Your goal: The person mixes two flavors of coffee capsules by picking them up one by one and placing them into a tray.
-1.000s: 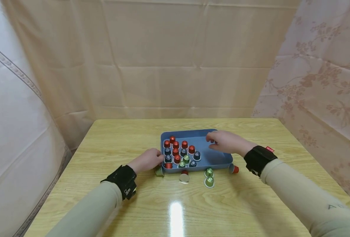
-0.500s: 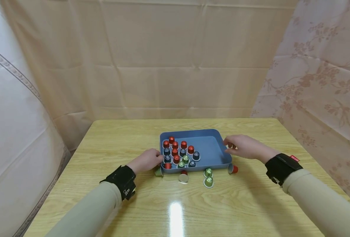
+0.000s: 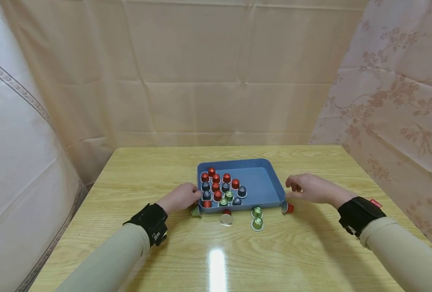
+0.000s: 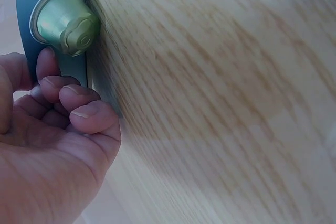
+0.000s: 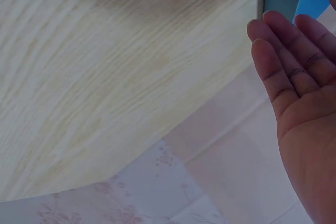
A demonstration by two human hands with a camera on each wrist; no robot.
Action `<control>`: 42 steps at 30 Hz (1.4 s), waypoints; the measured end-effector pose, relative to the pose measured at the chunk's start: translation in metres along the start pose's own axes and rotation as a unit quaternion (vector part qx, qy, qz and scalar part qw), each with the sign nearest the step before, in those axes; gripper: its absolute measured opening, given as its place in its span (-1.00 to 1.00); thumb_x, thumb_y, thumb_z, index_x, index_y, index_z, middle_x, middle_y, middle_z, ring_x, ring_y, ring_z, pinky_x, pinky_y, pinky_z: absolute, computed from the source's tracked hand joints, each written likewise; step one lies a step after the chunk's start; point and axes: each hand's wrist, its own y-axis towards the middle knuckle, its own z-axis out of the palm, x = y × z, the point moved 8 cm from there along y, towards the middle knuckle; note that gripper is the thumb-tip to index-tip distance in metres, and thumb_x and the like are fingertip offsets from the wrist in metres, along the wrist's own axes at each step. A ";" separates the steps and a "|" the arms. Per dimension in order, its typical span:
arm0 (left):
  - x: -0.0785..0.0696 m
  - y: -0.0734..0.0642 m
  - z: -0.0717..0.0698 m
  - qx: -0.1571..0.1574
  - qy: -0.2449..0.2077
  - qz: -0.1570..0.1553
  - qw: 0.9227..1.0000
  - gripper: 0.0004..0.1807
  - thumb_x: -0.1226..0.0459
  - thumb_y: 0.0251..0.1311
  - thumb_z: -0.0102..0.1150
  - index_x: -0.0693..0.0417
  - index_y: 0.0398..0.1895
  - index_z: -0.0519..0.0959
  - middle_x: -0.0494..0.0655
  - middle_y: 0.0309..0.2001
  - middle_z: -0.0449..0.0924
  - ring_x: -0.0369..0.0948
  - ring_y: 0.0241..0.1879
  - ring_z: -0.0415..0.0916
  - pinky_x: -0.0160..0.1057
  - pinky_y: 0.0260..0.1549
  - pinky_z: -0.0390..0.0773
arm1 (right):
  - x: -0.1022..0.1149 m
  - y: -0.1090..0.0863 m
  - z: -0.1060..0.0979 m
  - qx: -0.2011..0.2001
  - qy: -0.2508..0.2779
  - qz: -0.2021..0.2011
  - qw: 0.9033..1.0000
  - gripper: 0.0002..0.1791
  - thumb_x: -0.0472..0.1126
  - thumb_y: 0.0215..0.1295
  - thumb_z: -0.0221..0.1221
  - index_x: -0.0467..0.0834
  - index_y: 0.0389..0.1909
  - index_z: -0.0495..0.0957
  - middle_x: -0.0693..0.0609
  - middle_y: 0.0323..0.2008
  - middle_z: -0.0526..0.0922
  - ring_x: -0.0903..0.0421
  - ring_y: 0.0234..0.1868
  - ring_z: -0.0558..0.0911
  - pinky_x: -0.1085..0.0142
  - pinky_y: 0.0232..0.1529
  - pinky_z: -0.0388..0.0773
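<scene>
A blue tray (image 3: pixel 261 182) holds red, dark blue and green coffee capsules, mostly in its left half. My left hand (image 3: pixel 180 197) pinches the tray's left wall; in the left wrist view its thumb and forefinger meet at the wall (image 4: pixel 26 14), the other fingers curled. A green capsule (image 4: pixel 68 22) leans against the tray just beyond those fingertips. To the right of the tray my right hand (image 3: pixel 311 187) hovers with nothing in it, its fingers fairly straight in the right wrist view. Nearest to it on the table, a red capsule (image 3: pixel 289 208) lies on its side by the tray's corner.
Two green capsules (image 3: pixel 257 224) stand in front of the tray, and a tipped red capsule (image 3: pixel 226 219) shows its pale lid. The wooden table (image 3: pixel 157 170) reaches back to a beige cloth (image 3: pixel 216 81). Patterned cloth (image 3: pixel 395 101) hangs at the right.
My right hand has moved from above the tray's right part outward over its right wall, and lower. The left hand stays at the left wall; the capsules look unmoved.
</scene>
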 end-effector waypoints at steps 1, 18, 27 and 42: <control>0.000 0.000 0.000 0.000 -0.001 -0.001 1.000 -0.61 0.18 0.40 -0.08 0.07 -0.63 0.44 -0.15 -0.65 0.32 -0.22 -0.64 0.25 -0.27 -0.59 0.22 | -0.001 0.000 0.002 0.004 0.003 0.004 1.000 -0.65 -0.01 0.24 0.28 -0.20 -0.14 0.53 0.13 -0.40 0.53 0.18 -0.36 0.49 0.15 -0.29 0.53; 0.001 0.001 0.000 0.003 -0.003 -0.005 1.000 -0.62 0.18 0.41 -0.09 0.09 -0.60 0.48 -0.14 -0.63 0.35 -0.22 -0.62 0.29 -0.28 -0.60 0.25 | -0.004 -0.007 0.022 0.017 0.028 -0.025 0.999 -0.54 0.15 0.12 0.33 -0.16 -0.22 0.54 0.19 -0.54 0.46 0.29 -0.51 0.42 0.29 -0.45 0.45; 0.001 0.000 -0.001 0.002 -0.002 -0.009 1.000 -0.62 0.18 0.41 -0.09 0.10 -0.58 0.49 -0.13 -0.62 0.35 -0.21 -0.61 0.30 -0.28 -0.58 0.25 | -0.008 -0.006 0.033 0.033 0.038 -0.002 0.999 -0.58 0.15 0.10 0.34 -0.10 -0.29 0.51 0.18 -0.54 0.44 0.24 -0.51 0.40 0.29 -0.45 0.39; 0.000 -0.001 0.000 0.006 -0.006 -0.010 1.000 -0.65 0.17 0.39 -0.08 0.10 -0.57 0.49 -0.13 -0.63 0.35 -0.22 -0.62 0.30 -0.28 -0.59 0.25 | -0.008 -0.005 0.043 0.006 0.028 -0.031 0.999 -0.74 -0.02 0.13 0.36 -0.01 -0.38 0.47 0.17 -0.50 0.39 0.22 -0.47 0.37 0.32 -0.46 0.33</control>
